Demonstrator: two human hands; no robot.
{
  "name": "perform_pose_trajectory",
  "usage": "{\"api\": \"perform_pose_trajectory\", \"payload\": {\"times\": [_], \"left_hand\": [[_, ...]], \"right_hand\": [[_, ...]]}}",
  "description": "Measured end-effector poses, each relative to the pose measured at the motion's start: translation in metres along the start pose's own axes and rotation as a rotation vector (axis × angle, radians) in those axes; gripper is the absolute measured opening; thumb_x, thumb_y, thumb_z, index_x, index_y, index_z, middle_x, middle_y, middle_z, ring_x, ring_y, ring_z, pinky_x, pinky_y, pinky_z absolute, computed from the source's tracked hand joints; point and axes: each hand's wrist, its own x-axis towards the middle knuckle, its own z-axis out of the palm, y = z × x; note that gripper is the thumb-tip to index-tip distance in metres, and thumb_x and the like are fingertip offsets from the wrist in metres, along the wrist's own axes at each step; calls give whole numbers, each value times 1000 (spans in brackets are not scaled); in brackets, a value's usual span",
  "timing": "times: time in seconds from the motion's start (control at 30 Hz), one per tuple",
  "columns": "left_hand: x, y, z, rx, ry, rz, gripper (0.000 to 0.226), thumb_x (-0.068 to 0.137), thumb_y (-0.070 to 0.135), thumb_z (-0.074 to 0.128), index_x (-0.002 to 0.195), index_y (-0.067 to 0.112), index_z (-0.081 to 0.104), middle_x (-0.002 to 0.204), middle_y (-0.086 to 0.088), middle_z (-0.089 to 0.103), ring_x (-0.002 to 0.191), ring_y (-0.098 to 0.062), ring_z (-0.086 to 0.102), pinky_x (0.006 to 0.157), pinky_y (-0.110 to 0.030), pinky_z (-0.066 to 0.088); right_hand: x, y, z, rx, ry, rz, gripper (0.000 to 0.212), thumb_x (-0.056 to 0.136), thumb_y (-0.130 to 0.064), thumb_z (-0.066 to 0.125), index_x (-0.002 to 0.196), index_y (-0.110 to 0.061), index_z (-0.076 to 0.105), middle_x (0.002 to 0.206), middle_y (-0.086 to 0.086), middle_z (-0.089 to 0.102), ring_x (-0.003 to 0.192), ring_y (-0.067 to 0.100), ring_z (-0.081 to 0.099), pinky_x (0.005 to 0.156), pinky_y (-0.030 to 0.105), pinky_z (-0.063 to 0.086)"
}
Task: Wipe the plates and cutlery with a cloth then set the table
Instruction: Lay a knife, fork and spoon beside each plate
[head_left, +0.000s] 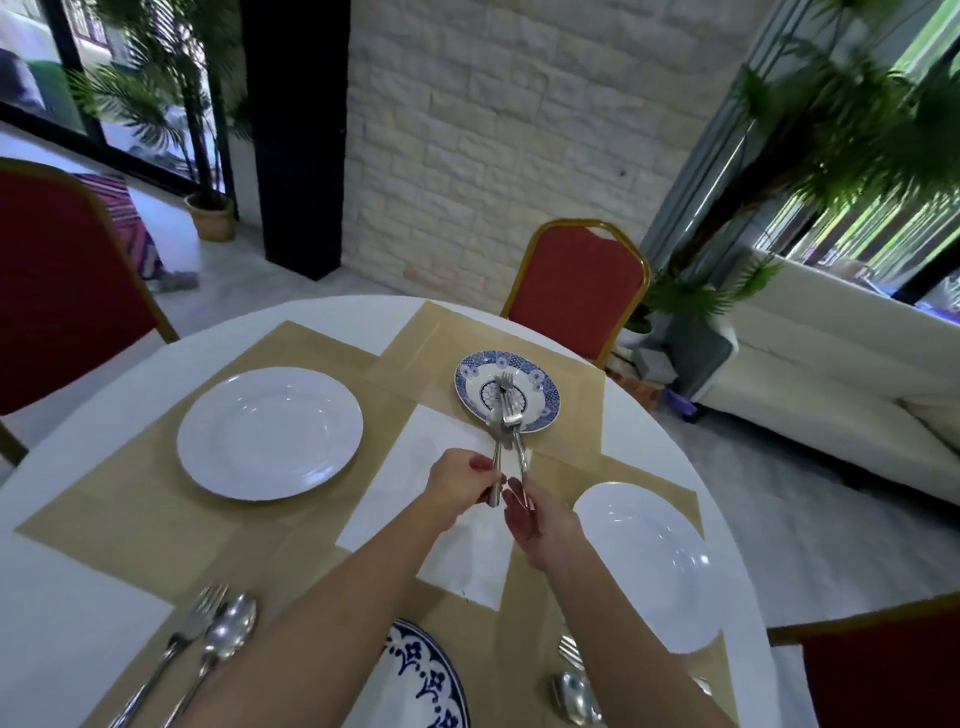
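Note:
Over the middle of the round white table (78, 618), my left hand (460, 483) grips the handles of a bunch of forks and spoons (501, 410). Their heads point away, above a blue patterned plate (540, 384). My right hand (530, 514) pinches the handle of one piece (521, 457) from that bunch. A white plate (270, 434) lies on the left placemat and another white plate (660, 561) on the right one. A white cloth (410, 483) is spread flat under my hands. Near me lies a second blue patterned plate (431, 680), partly hidden by my left arm.
A fork (176, 644) and a spoon (223, 634) lie at the near left, and more cutlery (574, 686) at the near right. Tan placemats (130, 514) cover the table. Red chairs stand at the left (57, 291), far side (576, 291) and near right (883, 675).

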Motion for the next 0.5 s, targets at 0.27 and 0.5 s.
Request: {"api": "perform_pose_trajectory", "payload": {"times": [0.27,0.5], "left_hand": [[21,13,4,26,9,1,12,81,1,69,70,7,67,89,-23,71,64,-22,63,83,-39,57],[89,12,6,137,63,-67,11,74,13,77,70,5,70,70,-11,69,64,-21,64,82,-39,58]], "right_hand": [[24,-26,2,77,78,-32,5,93,-17,61,90,-14,63,60,-8,70,50,5,65,41,15,43],[83,-52,14,-5,113,-9,8,95,-22,57,94,-16,62,81,-5,62,37,0,57,36,10,38]]}}
